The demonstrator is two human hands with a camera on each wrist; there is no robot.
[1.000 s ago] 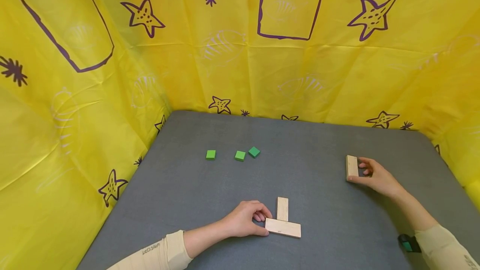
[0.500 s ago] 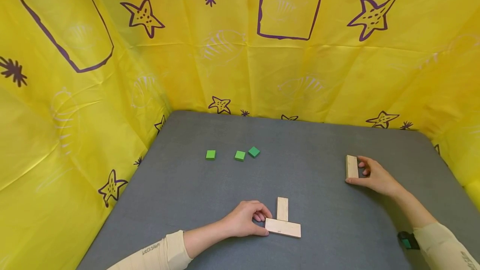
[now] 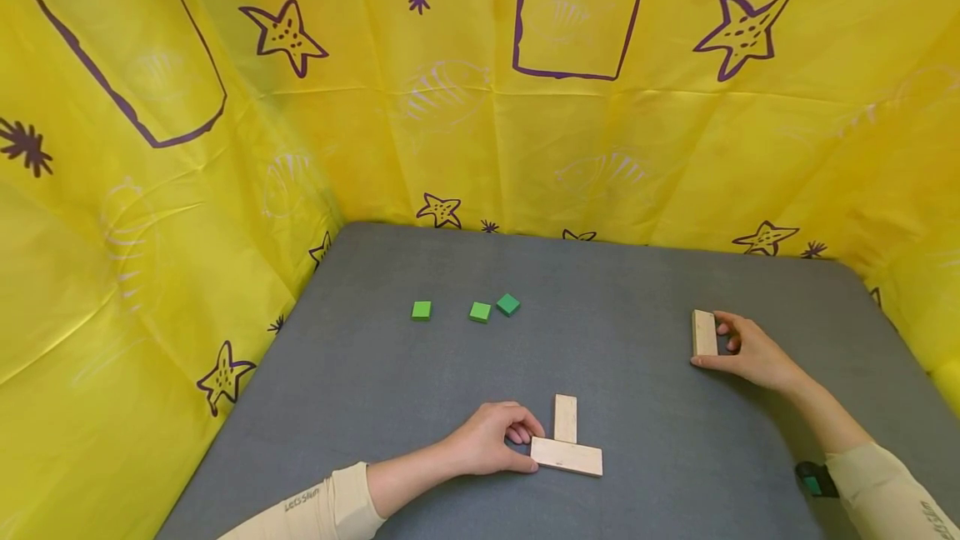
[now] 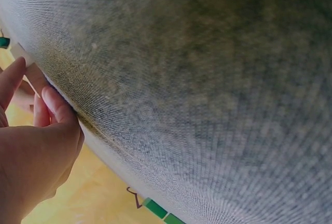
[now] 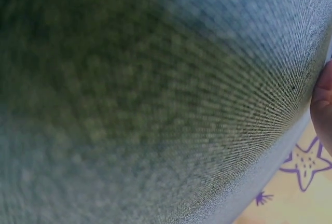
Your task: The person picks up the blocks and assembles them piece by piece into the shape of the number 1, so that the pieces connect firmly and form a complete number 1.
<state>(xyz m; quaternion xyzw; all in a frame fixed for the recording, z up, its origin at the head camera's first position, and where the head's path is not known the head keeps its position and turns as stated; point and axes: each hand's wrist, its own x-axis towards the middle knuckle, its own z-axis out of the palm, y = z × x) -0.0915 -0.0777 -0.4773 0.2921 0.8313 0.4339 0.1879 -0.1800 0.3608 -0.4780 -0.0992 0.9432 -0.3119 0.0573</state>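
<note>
In the head view, a pale wooden block [image 3: 566, 456] lies crosswise near the front of the grey table, and my left hand [image 3: 491, 440] pinches its left end between thumb and fingers. A second wooden block [image 3: 566, 417] lies lengthwise behind it, its near end against the first, like an upside-down T. Farther right, my right hand [image 3: 757, 354] grips a third wooden block [image 3: 703, 333] by its near and far ends, from the right side. In the left wrist view the thumb and fingers [image 4: 59, 105] meet at the block's end [image 4: 36, 79]. Only part of my right hand [image 5: 322, 107] shows in the right wrist view.
Toward the back of the grey table [image 3: 600, 298] lie a light green square block [image 3: 422, 310], another light green one [image 3: 480, 312] and a darker green one [image 3: 508, 304]. Yellow cloth [image 3: 450, 132] with sea-creature drawings hangs around the back and sides.
The right thumb has slid slightly left, onto the near end of its block. The left hand and the blocks have stayed in place.
</note>
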